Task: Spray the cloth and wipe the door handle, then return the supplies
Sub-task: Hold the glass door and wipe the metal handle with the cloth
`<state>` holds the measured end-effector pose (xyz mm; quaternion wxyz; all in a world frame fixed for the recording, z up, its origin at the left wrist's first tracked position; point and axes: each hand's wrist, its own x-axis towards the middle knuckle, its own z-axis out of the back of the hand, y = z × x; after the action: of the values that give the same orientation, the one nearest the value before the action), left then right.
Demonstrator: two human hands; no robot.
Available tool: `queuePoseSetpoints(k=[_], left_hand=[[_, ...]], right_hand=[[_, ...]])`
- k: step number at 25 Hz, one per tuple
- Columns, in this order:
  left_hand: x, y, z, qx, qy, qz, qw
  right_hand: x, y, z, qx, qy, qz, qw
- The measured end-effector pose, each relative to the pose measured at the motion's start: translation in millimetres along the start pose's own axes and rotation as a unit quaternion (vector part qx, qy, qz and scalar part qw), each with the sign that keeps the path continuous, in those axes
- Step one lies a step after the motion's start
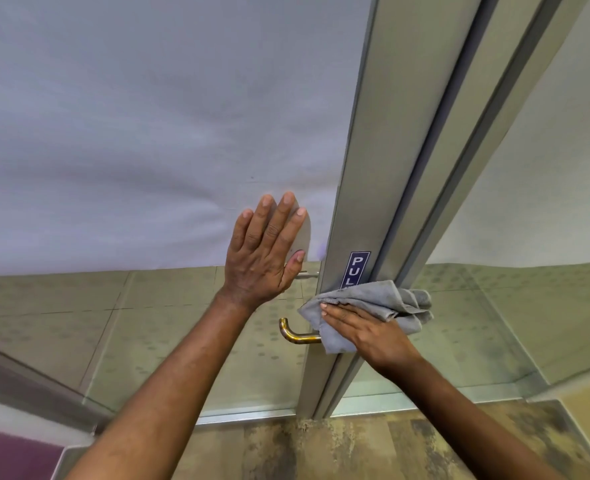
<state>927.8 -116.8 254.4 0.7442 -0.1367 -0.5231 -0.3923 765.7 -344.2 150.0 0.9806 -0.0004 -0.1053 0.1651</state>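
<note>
The left hand (264, 252) lies flat against the frosted glass panel (148, 133) at the centre of the frame, fingers (279, 216) straight and slightly spread, holding nothing. Just right of it runs the vertical metal door frame (366, 168), which carries a blue sign (356, 270) whose lower end is covered by the cloth.

The right hand (366, 332) sits at lower centre right, palm down, fingers extended and pressing the grey cloth (373, 306) against the door frame. The cloth is bunched, with folds sticking out to the right of the frame. Its lower left part covers the point where the door handle (295, 334) meets the frame.

The handle is a brass-coloured curved bar projecting left from beneath the cloth, its end bent upward. Patterned floor tiles (165, 323) are visible through the lower clear glass.
</note>
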Motion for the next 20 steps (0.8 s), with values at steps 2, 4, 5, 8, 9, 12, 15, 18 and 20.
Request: queuePoseSetpoints(k=[2, 4, 5, 8, 9, 12, 15, 18, 20], left_hand=[[0, 0, 0, 0.001, -0.002, -0.001, 1.000], [1, 0, 0, 0.001, -0.005, -0.003, 1.000], [2, 0, 0, 0.001, -0.007, -0.004, 1.000], [3, 1, 0, 0.006, -0.010, -0.002, 1.000], [2, 1, 0, 0.006, -0.011, -0.001, 1.000], [2, 0, 0, 0.005, -0.012, -0.003, 1.000], [3, 0, 0, 0.009, -0.013, -0.006, 1.000], [2, 1, 0, 0.012, -0.012, -0.005, 1.000], [2, 1, -1, 0.012, -0.014, -0.008, 1.000]], right_hand=[[-1, 0, 4, -0.017, 0.002, 0.005, 1.000], [-6, -3, 7, -0.070, -0.010, 0.022, 0.997], [-8, -4, 12, -0.089, -0.022, 0.022, 0.996], [-1, -4, 42, -0.094, -0.109, -0.023, 0.989], [5, -1, 55, -0.083, -0.140, -0.040, 0.986], [24, 12, 74, -0.111, -0.179, -0.071, 0.975], [31, 13, 61, -0.116, -0.123, -0.062, 0.984], [21, 6, 45, -0.112, -0.051, -0.001, 0.992], [11, 0, 38, -0.031, -0.003, 0.045, 0.998]])
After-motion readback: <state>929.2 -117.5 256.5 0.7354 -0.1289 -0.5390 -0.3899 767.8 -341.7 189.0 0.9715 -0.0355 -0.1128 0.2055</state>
